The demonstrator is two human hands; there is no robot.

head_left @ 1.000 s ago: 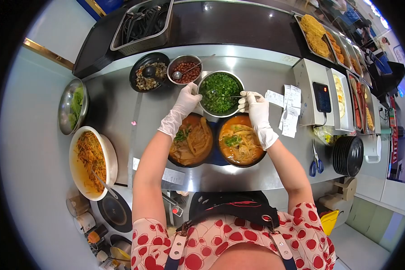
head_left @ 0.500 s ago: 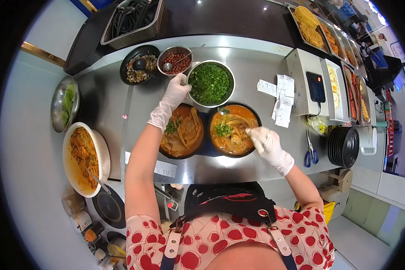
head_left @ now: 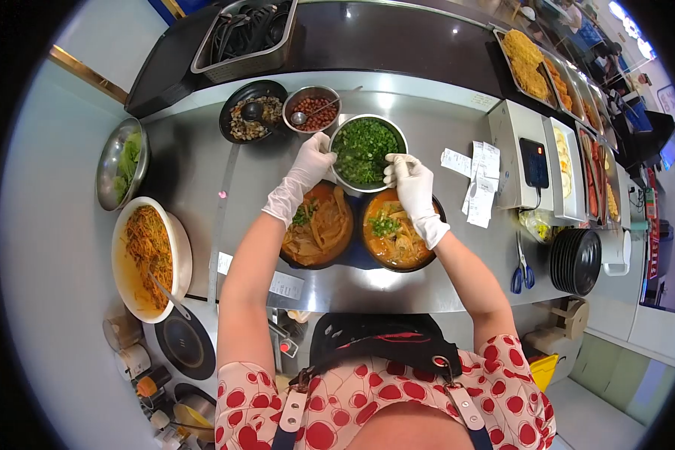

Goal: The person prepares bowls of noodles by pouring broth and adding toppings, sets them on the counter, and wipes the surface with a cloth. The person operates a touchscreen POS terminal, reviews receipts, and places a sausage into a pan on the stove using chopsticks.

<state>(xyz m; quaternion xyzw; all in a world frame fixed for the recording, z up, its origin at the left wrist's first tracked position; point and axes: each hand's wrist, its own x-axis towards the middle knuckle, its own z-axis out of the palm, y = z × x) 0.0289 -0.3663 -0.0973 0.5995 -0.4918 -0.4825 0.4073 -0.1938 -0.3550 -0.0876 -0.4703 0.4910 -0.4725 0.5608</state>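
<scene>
Chopped green onions fill a metal bowl (head_left: 365,150) at the centre of the counter. My gloved left hand (head_left: 313,160) grips the left rim of this bowl. At its lower right edge is my gloved right hand (head_left: 411,180), fingers pinched on a spoon whose handle is mostly hidden. Just below stand two black bowls of soup: the left one (head_left: 321,229) holds broad yellowish strips and some greens, the right one (head_left: 397,236) orange broth with green onions on top.
Behind are a black bowl (head_left: 252,112) with a ladle and a peanut bowl (head_left: 311,111). Shredded food fills a white basin (head_left: 151,259) at left, near a lettuce bowl (head_left: 124,165). Receipts (head_left: 481,184), blue scissors (head_left: 523,266) and black plates (head_left: 575,261) lie right.
My right hand moved from the green onion bowl down over the right soup bowl, then back up to the green onions. My left hand stayed at the rim.
</scene>
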